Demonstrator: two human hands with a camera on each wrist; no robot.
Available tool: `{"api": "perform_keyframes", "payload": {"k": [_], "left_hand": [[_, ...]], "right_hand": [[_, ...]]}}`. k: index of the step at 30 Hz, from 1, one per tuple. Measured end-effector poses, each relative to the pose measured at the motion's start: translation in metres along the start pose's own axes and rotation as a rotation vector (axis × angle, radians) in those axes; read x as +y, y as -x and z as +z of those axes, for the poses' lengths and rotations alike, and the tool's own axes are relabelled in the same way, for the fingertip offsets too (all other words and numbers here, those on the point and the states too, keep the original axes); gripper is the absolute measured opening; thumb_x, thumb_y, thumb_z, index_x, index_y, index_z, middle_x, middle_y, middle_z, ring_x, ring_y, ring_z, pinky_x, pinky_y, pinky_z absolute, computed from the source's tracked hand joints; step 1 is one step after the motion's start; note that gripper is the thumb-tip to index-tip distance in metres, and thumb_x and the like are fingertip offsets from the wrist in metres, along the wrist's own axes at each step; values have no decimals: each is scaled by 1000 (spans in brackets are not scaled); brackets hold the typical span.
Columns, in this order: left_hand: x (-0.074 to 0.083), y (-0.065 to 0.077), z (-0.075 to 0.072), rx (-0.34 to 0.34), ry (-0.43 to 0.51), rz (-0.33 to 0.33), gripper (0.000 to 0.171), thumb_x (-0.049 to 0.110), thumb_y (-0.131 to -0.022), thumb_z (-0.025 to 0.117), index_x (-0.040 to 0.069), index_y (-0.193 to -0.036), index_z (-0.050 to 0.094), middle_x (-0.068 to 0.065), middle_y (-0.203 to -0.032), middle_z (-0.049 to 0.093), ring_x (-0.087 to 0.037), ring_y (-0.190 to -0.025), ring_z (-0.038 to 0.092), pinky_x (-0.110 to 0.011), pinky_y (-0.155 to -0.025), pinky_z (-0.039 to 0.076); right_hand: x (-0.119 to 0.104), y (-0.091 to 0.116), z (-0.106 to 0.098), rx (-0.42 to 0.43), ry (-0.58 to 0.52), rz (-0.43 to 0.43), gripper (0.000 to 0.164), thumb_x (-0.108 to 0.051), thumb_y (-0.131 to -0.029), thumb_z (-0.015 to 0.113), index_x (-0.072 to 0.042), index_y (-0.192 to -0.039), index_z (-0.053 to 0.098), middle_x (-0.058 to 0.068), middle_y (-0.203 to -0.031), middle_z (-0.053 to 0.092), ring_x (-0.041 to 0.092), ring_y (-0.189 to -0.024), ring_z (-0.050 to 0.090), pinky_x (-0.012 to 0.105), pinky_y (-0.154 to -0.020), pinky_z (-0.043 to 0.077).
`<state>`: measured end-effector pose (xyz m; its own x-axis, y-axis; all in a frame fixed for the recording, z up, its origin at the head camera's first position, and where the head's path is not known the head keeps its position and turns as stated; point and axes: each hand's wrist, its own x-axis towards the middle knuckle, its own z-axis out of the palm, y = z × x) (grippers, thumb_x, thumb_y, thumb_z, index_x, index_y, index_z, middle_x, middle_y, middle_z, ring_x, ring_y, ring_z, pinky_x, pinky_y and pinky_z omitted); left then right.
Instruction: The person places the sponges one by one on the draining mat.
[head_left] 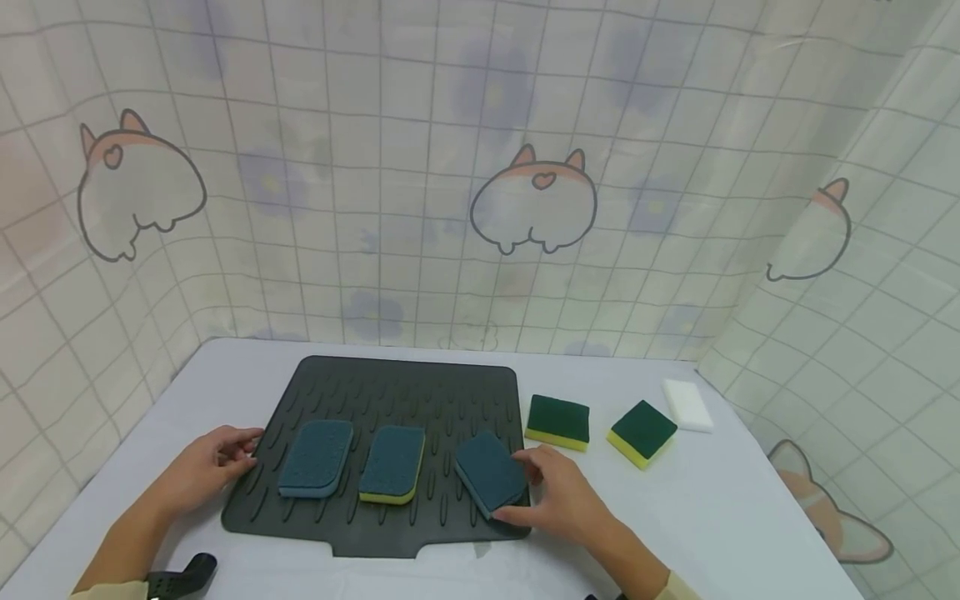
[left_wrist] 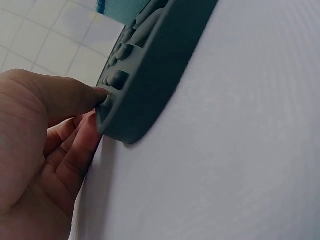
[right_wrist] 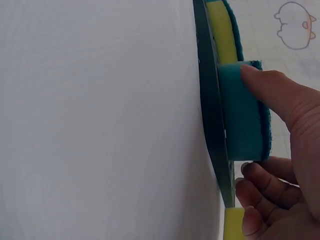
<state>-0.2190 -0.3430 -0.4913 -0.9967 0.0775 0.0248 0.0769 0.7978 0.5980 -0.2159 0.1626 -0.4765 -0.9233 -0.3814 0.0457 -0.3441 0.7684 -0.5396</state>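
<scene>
A dark grey ridged rubber mat point(head_left: 408, 387) lies on the white table with three scouring sponges on it. My left hand point(head_left: 202, 471) pinches the mat's left edge; in the left wrist view the thumb point(left_wrist: 75, 95) lies on top of the rim. At the mat's right side my right hand point(head_left: 562, 496) holds a tilted blue sponge point(head_left: 489, 471) with a dark scouring face, thumb at its near end and fingers at the far side. The left blue sponge point(head_left: 317, 457) and the yellow-based middle sponge point(head_left: 393, 461) rest apart from both hands.
Right of the mat lie two green-and-yellow sponges, one close by point(head_left: 558, 421) and one turned cornerwise point(head_left: 643, 432). A white block point(head_left: 687, 406) lies beyond them at the table's right edge. A patterned curtain point(head_left: 420, 167) hangs around the table point(head_left: 720, 508).
</scene>
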Motion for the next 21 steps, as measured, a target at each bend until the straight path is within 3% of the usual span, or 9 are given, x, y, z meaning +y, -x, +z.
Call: {"api": "perform_keyframes", "payload": {"k": [12,21], "left_hand": [[0,0,0,1,-3,4,46,13,-86,65,-2,-128,54,-5,-96,55,-9,-81,49,-23,-65,46],[-2,-1,1,8,-17,4,46,14,-86,64,-1,-129,53,-5,-97,55,-9,-82,49,-23,-66,47]], "right_hand": [[-16,-6,4,17,-57,60,73,-66,-64,71,-12,-112,63,-10,-80,60,4,-72,54,21,-63,47],[-19,-9,9,49,-66,54,60,-66,-66,70,-15,-97,67,-15,-72,62,-2,-67,57,19,-61,48]]}}
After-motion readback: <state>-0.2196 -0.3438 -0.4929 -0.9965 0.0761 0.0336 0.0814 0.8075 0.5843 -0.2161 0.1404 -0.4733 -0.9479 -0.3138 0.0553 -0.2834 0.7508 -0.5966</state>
